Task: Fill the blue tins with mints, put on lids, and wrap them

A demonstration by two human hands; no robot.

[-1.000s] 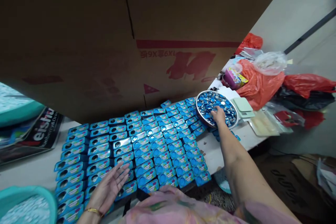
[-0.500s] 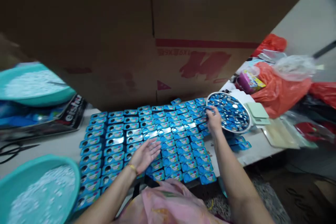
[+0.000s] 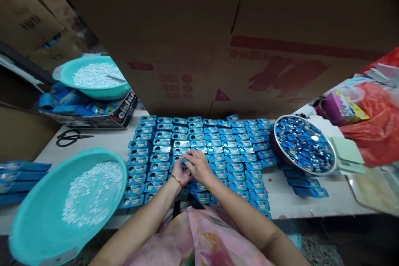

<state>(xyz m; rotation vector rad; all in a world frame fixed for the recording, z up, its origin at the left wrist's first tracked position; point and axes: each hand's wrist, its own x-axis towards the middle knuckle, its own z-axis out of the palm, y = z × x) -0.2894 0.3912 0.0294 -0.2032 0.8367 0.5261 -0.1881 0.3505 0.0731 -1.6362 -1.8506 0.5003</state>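
Observation:
My left hand [image 3: 181, 171], a thin yellow band at its wrist, is cupped with small round blue caps [image 3: 184, 163] in it, partly hidden by fingers. The closed fingers of my right hand [image 3: 198, 167] press onto the same caps from above. Both hands meet over the middle of several rows of blue rectangular tins [image 3: 236, 167], packed side by side. Dark round openings show in the left columns of tins, while those on the right have blue round tops. A round bowl [image 3: 274, 143] to the right is full of loose blue and silver caps.
A teal basin [image 3: 37, 216] of white tablets stands front left, and a second teal basin [image 3: 102, 93] rests on a box behind it. Scissors [image 3: 70, 138] lie between them. A large carton [image 3: 193, 50] walls off the back. A pale green scale [image 3: 347, 150] sits beyond the bowl.
My right hand has come from the bowl's edge to my left hand. My left hand was open, palm up; it is now cupped around caps. The view has turned left.

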